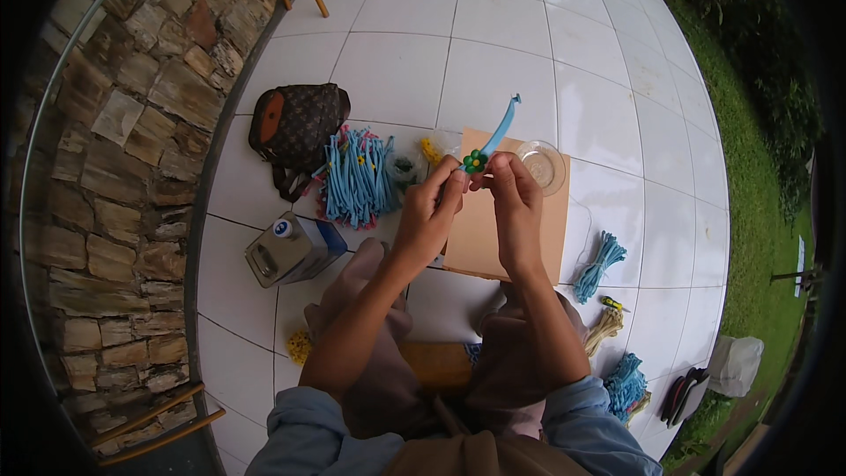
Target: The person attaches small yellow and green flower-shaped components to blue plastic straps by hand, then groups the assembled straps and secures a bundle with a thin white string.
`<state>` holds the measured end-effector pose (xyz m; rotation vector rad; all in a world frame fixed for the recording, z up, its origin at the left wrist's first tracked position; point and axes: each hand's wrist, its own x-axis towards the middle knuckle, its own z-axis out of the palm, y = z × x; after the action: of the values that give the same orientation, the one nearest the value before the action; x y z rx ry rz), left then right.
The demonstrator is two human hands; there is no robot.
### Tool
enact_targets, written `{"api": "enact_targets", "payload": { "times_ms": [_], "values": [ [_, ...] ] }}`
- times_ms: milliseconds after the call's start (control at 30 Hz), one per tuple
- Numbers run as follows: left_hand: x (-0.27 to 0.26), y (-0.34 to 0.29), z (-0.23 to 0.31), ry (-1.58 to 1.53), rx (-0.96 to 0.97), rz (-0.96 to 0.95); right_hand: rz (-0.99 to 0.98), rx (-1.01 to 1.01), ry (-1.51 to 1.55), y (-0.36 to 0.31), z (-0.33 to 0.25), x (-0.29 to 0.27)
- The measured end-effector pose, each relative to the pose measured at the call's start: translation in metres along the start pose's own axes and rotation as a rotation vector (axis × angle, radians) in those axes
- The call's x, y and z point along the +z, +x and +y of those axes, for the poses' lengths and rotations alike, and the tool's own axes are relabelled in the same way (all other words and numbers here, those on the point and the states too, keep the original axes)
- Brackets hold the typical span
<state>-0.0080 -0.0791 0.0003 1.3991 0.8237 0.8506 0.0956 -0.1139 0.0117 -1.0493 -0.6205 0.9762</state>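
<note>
Both hands are raised over a brown cardboard sheet (502, 242). Between them is a light blue strap (500, 134) bearing a green flower with a yellow-orange centre (474, 161). My left hand (430, 210) is closed, pinching the strap just left of the flower. On the flower's other side, the thumb and fingers of my right hand (516, 201) pinch together at the strap; the exact contact is partly hidden by the fingers. The strap's free end curves up and away. A round clear dish (540, 167) with indistinct contents lies beside my right hand on the cardboard.
Left stand a heap of blue straps (357, 181), a brown patterned bag (295, 128) and a metal can (295, 251). Plastic bags hold green (404, 167) and yellow pieces (430, 150). Right lie blue bundles (601, 266) and a beige bundle (604, 331). A stone wall (132, 194) borders the tiles.
</note>
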Motion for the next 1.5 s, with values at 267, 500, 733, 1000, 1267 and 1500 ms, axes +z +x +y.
{"api": "enact_targets", "payload": {
  "times_ms": [267,500,733,1000,1267,1500],
  "values": [
    [0.001,0.000,-0.004,0.090,0.055,-0.033,0.000,-0.041,-0.158,0.006,0.009,-0.005],
    [-0.008,-0.001,-0.004,0.122,0.023,-0.131,0.124,-0.171,-0.398,0.009,0.018,-0.003],
    [-0.076,-0.013,-0.016,0.394,0.158,-0.221,0.061,-0.132,-0.559,0.026,0.031,0.003],
    [-0.160,-0.006,-0.026,0.391,0.455,0.151,-0.563,-0.151,-1.148,0.033,0.076,0.028],
    [-0.202,0.059,-0.094,0.054,0.100,0.230,-0.755,0.214,-0.404,0.038,0.205,0.105],
    [-0.239,0.077,-0.212,0.411,-0.245,0.425,-0.517,0.414,-0.661,0.079,0.310,0.092]
  ]
}}
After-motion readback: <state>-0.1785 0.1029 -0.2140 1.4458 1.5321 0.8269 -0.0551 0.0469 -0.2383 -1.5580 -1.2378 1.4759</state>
